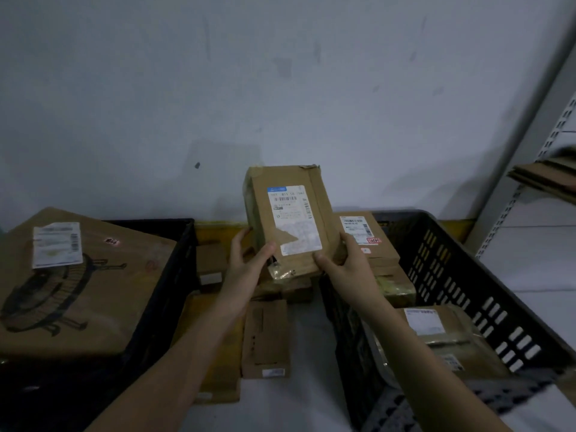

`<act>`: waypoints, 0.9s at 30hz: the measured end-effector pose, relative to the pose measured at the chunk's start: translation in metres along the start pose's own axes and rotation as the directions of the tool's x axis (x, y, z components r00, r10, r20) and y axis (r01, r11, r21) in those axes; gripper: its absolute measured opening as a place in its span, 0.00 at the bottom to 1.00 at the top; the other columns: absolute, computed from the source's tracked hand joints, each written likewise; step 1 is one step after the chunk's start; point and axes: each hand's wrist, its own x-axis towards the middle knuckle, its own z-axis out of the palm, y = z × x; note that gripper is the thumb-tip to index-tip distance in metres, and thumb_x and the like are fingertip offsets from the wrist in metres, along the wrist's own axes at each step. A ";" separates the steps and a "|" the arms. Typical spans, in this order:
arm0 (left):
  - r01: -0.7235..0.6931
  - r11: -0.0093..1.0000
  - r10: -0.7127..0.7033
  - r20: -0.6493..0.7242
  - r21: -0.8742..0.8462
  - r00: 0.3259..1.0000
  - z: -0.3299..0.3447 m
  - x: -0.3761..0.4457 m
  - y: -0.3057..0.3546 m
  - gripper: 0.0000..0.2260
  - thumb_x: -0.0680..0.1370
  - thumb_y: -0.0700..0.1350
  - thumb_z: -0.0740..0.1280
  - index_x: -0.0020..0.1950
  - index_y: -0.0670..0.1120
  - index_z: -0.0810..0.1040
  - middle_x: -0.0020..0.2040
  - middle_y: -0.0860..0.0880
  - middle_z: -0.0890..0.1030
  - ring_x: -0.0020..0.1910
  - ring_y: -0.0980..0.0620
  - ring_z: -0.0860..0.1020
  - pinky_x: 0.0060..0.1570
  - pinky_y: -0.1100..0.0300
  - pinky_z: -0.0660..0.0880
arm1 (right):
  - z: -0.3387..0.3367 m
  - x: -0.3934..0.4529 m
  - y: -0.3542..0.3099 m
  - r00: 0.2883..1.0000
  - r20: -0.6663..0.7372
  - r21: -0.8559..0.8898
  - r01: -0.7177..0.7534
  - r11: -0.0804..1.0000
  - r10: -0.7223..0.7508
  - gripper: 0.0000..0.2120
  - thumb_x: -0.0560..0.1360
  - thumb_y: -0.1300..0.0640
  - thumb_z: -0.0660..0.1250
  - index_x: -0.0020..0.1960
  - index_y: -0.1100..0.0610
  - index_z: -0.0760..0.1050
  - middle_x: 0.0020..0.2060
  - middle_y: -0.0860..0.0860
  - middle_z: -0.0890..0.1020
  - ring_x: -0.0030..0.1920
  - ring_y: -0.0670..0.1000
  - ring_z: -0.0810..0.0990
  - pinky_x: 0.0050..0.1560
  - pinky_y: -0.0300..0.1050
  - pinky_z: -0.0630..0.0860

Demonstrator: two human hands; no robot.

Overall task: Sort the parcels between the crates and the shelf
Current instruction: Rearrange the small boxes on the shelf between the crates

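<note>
A brown cardboard parcel (288,219) stands almost upright, held up in the middle of the view between the two crates, in front of the pale wall (280,73). It is tall and narrow, with clear tape along its left edge, a torn flap at the top right corner, and a white shipping label with a blue header and barcodes on its near face; the label's lower left part is torn away.

The left hand (249,260) grips the parcel's lower left edge, thumb on the front and fingers curled behind. The right hand (344,263) grips the lower right corner the same way, thumb pressed on the front near the label.

To the left, a black crate (174,260) holds a large brown box (84,285) printed with a fan drawing and bearing a white label. To the right, a black slotted crate (461,275) holds several labelled parcels, stacked at its far end and lying flat nearer. On the floor between the crates lie more flat brown parcels (266,338), under the forearms. At the far right stands a grey metal shelf (530,213) with folded cardboard (545,179) on it.
</note>
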 end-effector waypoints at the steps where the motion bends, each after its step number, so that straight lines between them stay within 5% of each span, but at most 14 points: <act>1: -0.015 1.000 0.015 0.022 0.012 1.000 0.006 -0.001 -0.001 0.38 0.64 0.63 0.76 0.71 0.65 0.64 0.68 0.51 0.73 0.64 0.49 0.76 0.58 0.45 0.78 | -0.004 -0.002 0.004 0.999 -0.046 -0.027 0.000 1.000 -0.001 0.35 0.77 0.52 0.71 0.78 0.52 0.59 0.69 0.48 0.71 0.69 0.48 0.70 0.66 0.47 0.74; 4: -0.031 0.999 0.030 0.064 0.018 0.998 0.032 -0.005 -0.003 0.39 0.67 0.58 0.74 0.75 0.61 0.61 0.66 0.53 0.72 0.62 0.51 0.75 0.55 0.50 0.79 | -0.014 -0.011 0.006 0.993 -0.103 -0.151 0.047 0.987 -0.063 0.42 0.72 0.45 0.74 0.78 0.42 0.53 0.73 0.49 0.63 0.72 0.52 0.64 0.70 0.56 0.70; 9: 0.047 0.995 -0.034 0.143 -0.084 0.989 0.085 -0.016 -0.011 0.35 0.72 0.54 0.74 0.74 0.64 0.60 0.68 0.52 0.75 0.63 0.50 0.76 0.60 0.41 0.77 | -0.045 -0.024 0.010 0.992 -0.118 -0.368 -0.015 0.930 -0.031 0.50 0.65 0.25 0.67 0.78 0.37 0.47 0.79 0.47 0.46 0.79 0.57 0.46 0.74 0.66 0.60; 15: 0.089 0.984 -0.049 0.245 -0.154 0.968 0.148 -0.015 -0.011 0.47 0.55 0.66 0.80 0.70 0.67 0.62 0.67 0.51 0.76 0.66 0.47 0.76 0.62 0.40 0.75 | -0.099 -0.023 0.019 0.986 -0.161 -0.572 -0.052 0.819 -0.049 0.57 0.55 0.15 0.52 0.78 0.39 0.46 0.80 0.53 0.40 0.79 0.60 0.42 0.76 0.68 0.48; 20: 0.152 0.985 -0.116 0.325 -0.087 0.938 0.215 -0.012 -0.024 0.28 0.75 0.57 0.71 0.71 0.66 0.61 0.65 0.54 0.76 0.61 0.51 0.77 0.58 0.45 0.77 | -0.157 -0.013 0.049 0.969 -0.238 -0.552 -0.085 0.829 -0.060 0.51 0.61 0.20 0.61 0.78 0.41 0.55 0.80 0.53 0.49 0.78 0.59 0.50 0.73 0.63 0.60; 24: 0.212 0.976 -0.213 0.382 0.046 0.899 0.266 -0.018 -0.048 0.23 0.79 0.58 0.64 0.72 0.64 0.60 0.64 0.54 0.77 0.58 0.53 0.78 0.62 0.43 0.75 | -0.211 -0.008 0.095 0.916 -0.397 -0.328 -0.196 0.924 0.053 0.30 0.75 0.44 0.71 0.72 0.50 0.66 0.69 0.54 0.71 0.69 0.56 0.67 0.64 0.53 0.71; 27: 0.189 0.971 -0.229 0.366 0.144 0.902 0.296 -0.019 -0.063 0.17 0.82 0.58 0.59 0.69 0.59 0.60 0.61 0.52 0.78 0.56 0.55 0.78 0.55 0.53 0.77 | -0.244 -0.003 0.119 0.893 -0.445 -0.306 -0.225 0.925 0.070 0.25 0.78 0.53 0.69 0.73 0.53 0.68 0.64 0.51 0.78 0.65 0.55 0.72 0.63 0.55 0.73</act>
